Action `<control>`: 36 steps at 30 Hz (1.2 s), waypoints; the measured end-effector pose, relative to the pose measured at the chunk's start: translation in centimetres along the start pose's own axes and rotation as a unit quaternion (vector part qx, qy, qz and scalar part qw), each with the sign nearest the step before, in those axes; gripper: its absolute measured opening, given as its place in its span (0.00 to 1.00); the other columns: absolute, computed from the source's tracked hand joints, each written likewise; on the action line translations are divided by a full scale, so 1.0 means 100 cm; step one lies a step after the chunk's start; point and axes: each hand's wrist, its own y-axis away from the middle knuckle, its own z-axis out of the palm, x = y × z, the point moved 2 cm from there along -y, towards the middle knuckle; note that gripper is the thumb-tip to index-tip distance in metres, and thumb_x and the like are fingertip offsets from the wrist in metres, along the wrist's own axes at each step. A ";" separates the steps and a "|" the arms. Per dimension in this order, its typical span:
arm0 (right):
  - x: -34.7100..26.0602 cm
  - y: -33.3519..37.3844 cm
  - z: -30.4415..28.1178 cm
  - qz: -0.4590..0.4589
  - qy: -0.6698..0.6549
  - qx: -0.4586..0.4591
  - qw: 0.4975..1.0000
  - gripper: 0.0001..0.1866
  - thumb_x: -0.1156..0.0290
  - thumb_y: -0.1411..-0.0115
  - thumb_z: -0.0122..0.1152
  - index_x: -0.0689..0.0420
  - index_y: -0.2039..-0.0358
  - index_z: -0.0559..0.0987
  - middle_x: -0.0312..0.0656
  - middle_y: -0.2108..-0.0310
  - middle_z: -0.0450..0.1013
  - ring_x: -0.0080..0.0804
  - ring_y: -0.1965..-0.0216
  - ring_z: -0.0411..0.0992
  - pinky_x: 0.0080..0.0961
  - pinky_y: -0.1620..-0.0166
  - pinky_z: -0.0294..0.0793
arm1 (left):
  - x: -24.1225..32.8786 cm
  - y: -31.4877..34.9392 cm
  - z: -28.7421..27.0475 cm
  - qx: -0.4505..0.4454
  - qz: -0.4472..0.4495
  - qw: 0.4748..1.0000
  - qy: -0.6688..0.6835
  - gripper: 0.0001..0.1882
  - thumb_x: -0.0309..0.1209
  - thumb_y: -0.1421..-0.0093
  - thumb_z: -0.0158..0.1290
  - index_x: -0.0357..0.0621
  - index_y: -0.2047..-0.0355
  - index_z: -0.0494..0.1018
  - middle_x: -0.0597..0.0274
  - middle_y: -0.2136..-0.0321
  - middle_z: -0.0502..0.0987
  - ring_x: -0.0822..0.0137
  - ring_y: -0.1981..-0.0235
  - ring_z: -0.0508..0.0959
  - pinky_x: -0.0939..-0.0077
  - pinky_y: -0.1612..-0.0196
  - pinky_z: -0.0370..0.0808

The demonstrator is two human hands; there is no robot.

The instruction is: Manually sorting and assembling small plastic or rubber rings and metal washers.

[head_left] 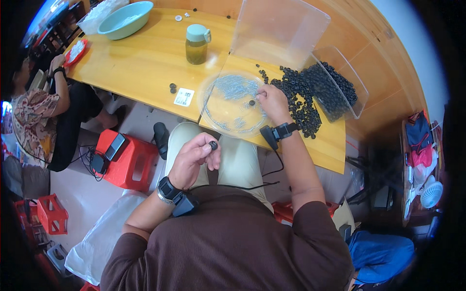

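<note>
My left hand (193, 157) is raised above my lap, off the table's edge. Thumb and fingers pinch a small round black part (213, 145). My right hand (273, 103) is over the right side of a clear round plastic tray (212, 120), its fingertips pressed together. Whatever they hold, if anything, is too small to make out. Small silvery metal pieces (233, 87) are spread in the tray, densest toward its far side. One black part (252, 103) is in the tray beside my right fingertips.
Many loose black parts (307, 116) lie right of the tray, spilling from a tipped clear bin (360, 104). A lidded bottle (196, 46), a white label card (184, 97) and a green basin (125, 22) stand leftward. Another person (41, 104) sits at far left, near a red stool (127, 162).
</note>
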 end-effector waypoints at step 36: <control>-0.102 0.123 -0.031 0.028 -0.613 -0.177 0.770 0.05 0.74 0.42 0.57 0.61 0.66 0.76 0.31 0.72 0.73 0.14 0.70 0.68 0.14 0.64 0.69 | -0.014 0.000 0.031 -0.063 -0.007 0.998 -0.029 0.16 0.43 0.43 0.49 0.40 0.67 0.67 0.56 0.74 0.74 0.67 0.75 0.74 0.79 0.71 0.69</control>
